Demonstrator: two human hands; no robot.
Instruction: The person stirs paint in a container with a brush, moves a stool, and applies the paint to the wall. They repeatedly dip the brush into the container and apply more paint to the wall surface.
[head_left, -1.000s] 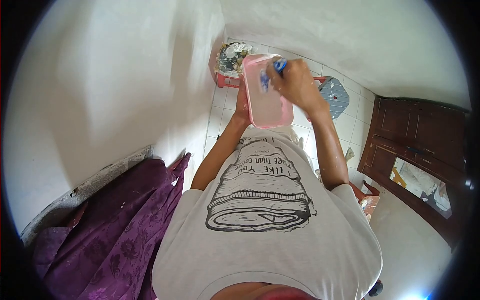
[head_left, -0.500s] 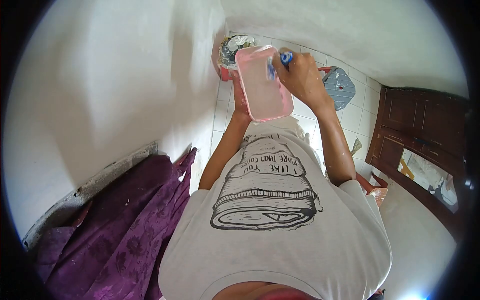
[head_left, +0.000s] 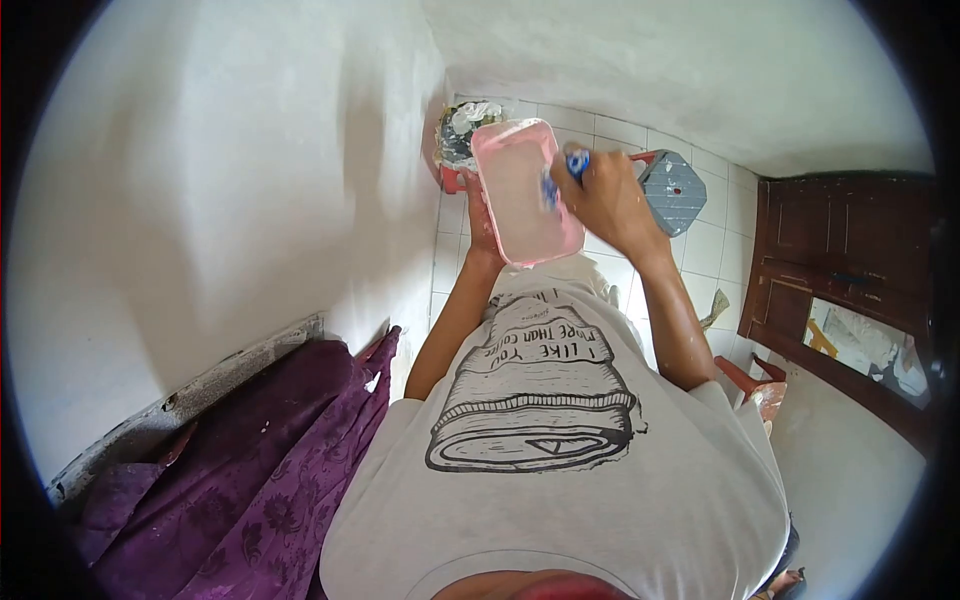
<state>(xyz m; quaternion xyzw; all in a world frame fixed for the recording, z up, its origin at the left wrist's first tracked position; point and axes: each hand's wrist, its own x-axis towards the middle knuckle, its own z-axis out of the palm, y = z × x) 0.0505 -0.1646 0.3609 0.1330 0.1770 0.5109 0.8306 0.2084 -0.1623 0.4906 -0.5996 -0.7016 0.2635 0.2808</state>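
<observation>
My left hand (head_left: 482,220) grips the left side of a pink plastic tub (head_left: 577,245), fingers partly hidden beneath it. Pale, whitish paint (head_left: 518,205) covers the bottom of the tub, with smears along its rim. In my right hand (head_left: 612,200), closed over the tub's right edge, is a paintbrush (head_left: 577,162) with a blue handle. The brush's head is blurred and lies against the inner right side of the tub. White specks dot the right hand and forearm.
A grey-topped stool (head_left: 675,195) stands on the white tiled floor (head_left: 610,130). Behind the tub sits a red bucket (head_left: 450,180) with crumpled plastic (head_left: 472,120). Purple cloth (head_left: 230,450) drapes at left beside the wall (head_left: 250,200). A dark wooden cabinet (head_left: 840,230) is at right.
The whole view has shifted, so tub and hands sit slightly lower. Within the tub, the brush has moved toward me along the right side.
</observation>
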